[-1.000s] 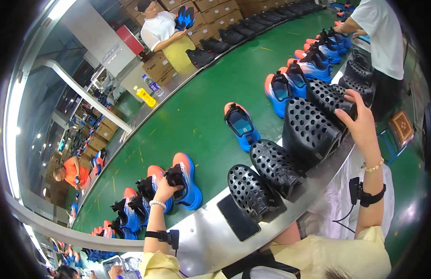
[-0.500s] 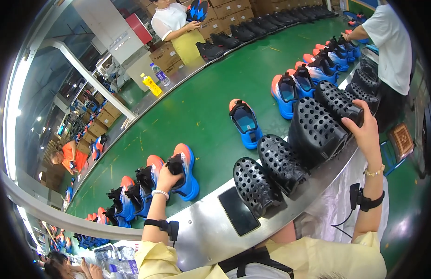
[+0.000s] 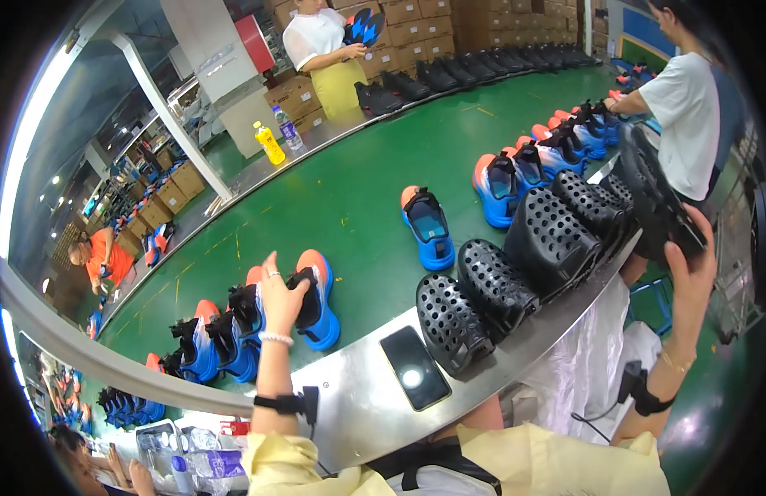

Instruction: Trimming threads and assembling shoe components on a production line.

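Note:
Raised over a row of blue, white and coral sneakers (image 3: pixel 222 343), my left hand (image 3: pixel 282 302) is open, its fingers apart. It is nearest to the end sneaker (image 3: pixel 319 310) of that row, and its thumb lies by the black collar. At the right edge, my right hand (image 3: pixel 690 256) holds up a black shoe-shaped shell (image 3: pixel 656 190), tilted with its toe upward. Several similar black perforated shells (image 3: pixel 556 236), like clogs, stand along the metal edge between my hands. A single sneaker (image 3: pixel 428 225) stands apart on the green belt, toe pointing away.
A phone (image 3: pixel 414 368) lies on the metal ledge (image 3: pixel 350 413). More sneakers (image 3: pixel 528 165) line the green belt (image 3: pixel 350 198) at far right, beside a person in white (image 3: pixel 689 116). Two bottles (image 3: pixel 269 145) and black shoes (image 3: pixel 437 76) stand along the far edge; another person holds a sole there.
My left hand has let go of the end sneaker and lifted off it. My right hand has picked up a black shell from the row and brought it right. The view has shifted slightly.

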A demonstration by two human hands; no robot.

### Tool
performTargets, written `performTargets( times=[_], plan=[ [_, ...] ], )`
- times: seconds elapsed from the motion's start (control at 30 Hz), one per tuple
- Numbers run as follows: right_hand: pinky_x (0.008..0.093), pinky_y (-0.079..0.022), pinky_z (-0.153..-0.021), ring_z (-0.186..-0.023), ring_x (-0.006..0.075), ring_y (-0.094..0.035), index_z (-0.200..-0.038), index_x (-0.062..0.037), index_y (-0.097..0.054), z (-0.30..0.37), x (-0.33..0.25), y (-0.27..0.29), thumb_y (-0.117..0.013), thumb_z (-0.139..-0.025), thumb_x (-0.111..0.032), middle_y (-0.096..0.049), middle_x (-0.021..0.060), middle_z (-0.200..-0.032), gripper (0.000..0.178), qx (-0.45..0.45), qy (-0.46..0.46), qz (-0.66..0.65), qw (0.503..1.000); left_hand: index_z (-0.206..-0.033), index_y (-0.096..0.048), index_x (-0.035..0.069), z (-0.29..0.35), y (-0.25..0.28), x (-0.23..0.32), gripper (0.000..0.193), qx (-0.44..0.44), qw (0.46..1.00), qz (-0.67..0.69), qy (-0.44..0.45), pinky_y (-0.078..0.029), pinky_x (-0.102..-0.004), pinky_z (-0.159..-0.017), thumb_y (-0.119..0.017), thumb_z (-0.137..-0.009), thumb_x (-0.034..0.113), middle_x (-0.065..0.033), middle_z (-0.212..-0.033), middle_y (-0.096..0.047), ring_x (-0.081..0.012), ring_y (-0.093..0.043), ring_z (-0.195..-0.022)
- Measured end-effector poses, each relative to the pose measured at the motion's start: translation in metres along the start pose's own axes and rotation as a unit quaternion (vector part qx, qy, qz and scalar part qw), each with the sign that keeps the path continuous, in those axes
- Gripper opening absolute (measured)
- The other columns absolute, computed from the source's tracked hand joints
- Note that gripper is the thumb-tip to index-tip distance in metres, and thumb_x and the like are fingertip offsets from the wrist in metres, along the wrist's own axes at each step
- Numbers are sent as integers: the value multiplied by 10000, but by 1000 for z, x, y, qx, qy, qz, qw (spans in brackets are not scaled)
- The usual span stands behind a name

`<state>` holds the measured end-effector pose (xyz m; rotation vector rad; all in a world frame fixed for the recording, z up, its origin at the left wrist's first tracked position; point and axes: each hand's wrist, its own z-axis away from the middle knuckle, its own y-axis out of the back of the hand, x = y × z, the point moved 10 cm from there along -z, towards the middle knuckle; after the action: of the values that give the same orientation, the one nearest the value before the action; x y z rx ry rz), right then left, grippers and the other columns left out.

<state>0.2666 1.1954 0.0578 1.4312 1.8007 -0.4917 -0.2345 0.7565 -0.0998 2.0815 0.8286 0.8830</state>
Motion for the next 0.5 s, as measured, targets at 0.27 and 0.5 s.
performTargets(
  times=[0.27,0.5],
  plan=[
    [296,-464,-934,-1015,151,-592,-1324,8,-513,31,-76,2,-759,-823,-279,-609,81,-1124,628,-40,3,-14,999,-1388,-465,66,25,-112,214,680,-204,945,169,-193,-520,-439,-952,-712,-847,397,-115,-1405,-528,-342,-601,-1175],
    [249,-507,-822,-948,102,-615,-1205,-4,-559,62,-104,-135,-790,-777,-79,-654,46,-1041,492,-225,-91,-71,968,-1009,-688,71,21,-114,198,427,-161,959,102,-207,-545,-439,-808,-640,-881,476,-94,-1147,-618,-320,-659,-939]
  ],
)
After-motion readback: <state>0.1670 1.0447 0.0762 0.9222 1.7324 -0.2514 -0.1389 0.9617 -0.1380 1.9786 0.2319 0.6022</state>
